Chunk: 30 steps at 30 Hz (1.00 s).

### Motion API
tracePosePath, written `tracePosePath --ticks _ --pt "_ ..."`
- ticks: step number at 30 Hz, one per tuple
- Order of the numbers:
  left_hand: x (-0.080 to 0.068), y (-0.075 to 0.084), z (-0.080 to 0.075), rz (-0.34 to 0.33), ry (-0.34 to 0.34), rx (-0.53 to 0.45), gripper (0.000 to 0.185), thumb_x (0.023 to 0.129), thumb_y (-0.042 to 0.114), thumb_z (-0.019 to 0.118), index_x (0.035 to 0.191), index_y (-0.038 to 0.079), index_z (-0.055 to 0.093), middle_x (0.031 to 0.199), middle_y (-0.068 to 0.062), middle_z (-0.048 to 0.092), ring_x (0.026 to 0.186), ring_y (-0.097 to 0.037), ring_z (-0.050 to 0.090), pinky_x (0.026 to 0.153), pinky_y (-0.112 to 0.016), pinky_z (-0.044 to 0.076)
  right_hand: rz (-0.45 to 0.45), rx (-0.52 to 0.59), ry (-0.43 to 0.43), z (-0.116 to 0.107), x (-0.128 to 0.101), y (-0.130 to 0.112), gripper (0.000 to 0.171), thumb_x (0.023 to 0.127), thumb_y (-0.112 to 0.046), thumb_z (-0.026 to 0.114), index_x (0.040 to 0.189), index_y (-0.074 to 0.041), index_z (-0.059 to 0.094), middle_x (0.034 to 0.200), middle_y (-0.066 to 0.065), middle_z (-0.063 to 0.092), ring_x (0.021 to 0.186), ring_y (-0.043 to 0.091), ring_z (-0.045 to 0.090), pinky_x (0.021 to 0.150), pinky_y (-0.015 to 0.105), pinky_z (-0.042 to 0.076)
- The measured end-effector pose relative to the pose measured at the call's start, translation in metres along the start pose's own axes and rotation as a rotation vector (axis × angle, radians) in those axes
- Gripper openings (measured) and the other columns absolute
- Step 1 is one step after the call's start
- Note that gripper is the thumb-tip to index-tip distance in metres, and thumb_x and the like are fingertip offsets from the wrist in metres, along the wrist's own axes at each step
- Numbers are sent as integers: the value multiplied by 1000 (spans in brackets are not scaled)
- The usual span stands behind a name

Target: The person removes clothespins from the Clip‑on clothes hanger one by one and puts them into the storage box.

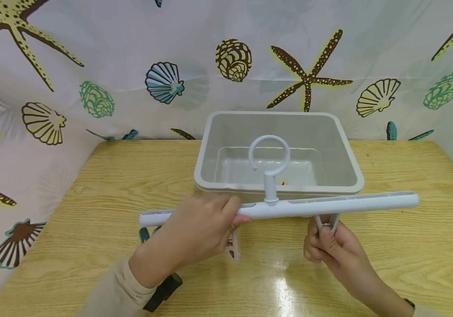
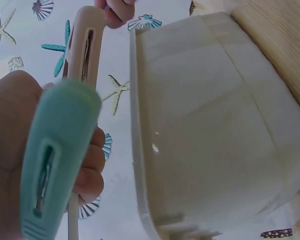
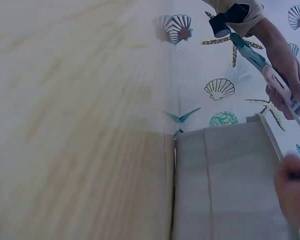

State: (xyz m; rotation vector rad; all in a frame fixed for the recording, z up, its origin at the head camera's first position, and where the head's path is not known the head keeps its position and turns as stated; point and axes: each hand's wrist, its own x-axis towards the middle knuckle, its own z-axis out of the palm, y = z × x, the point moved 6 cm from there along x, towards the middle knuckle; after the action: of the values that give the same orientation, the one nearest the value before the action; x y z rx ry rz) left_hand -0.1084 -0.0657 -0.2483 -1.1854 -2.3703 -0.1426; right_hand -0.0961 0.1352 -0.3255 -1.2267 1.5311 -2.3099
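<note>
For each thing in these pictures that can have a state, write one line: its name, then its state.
hanger bar: held level above the table, hook ring up
grey clip: hanging under the bar, pinched
teal clip: hanging, untouched
bin: upright, open-topped
left hand: gripping the bar
right hand: pinching the grey clip

In front of me stands a light wooden tabletop (image 1: 408, 246) with visible grain and a glossy reflection near its front edge. A grey rectangular plastic bin (image 1: 341, 145) sits on it toward the back, upright, its opening facing up; I note a small dark speck on its floor. Behind and to both sides hangs a pale curtain (image 1: 131, 48) printed with starfish and seashells in brown, yellow and teal. It meets the tabletop's far edge.
</note>
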Motion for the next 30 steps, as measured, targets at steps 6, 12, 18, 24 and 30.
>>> tracePosePath --ticks 6,12,18,24,30 --pt "2 10 -6 11 -35 -22 53 105 37 9 75 8 43 59 5 30 47 -8 31 38 -19 24 -386 -681 286 -2 2 -21 26 103 -6 39 89 16 34 68 4 34 58 8 31 49 20 27" --pt "2 12 -6 32 -83 -49 50 104 36 11 77 8 42 58 5 30 45 -6 30 38 -16 22 -605 -1243 576 2 -3 -37 50 103 -30 45 88 18 48 58 7 37 46 5 30 39 17 22" --pt "0 5 -1 12 -158 -97 39 106 31 31 77 9 42 58 6 31 44 -5 30 38 -17 23 -730 -1593 558 10 4 -49 42 104 -25 43 86 11 52 58 14 44 37 17 27 32 29 20" --pt "-1 -4 3 -14 -163 -114 35 105 29 39 76 10 43 59 6 31 44 -5 30 38 -18 24 -614 -1703 437 10 6 -53 37 104 -23 44 87 9 54 54 9 43 36 12 24 31 27 18" --pt "1 -5 2 -11 -125 -95 48 105 39 19 76 10 43 59 7 31 44 -6 30 38 -18 25 -555 -1651 445 6 4 -51 40 103 -27 47 87 8 57 55 5 44 38 10 29 32 26 22"
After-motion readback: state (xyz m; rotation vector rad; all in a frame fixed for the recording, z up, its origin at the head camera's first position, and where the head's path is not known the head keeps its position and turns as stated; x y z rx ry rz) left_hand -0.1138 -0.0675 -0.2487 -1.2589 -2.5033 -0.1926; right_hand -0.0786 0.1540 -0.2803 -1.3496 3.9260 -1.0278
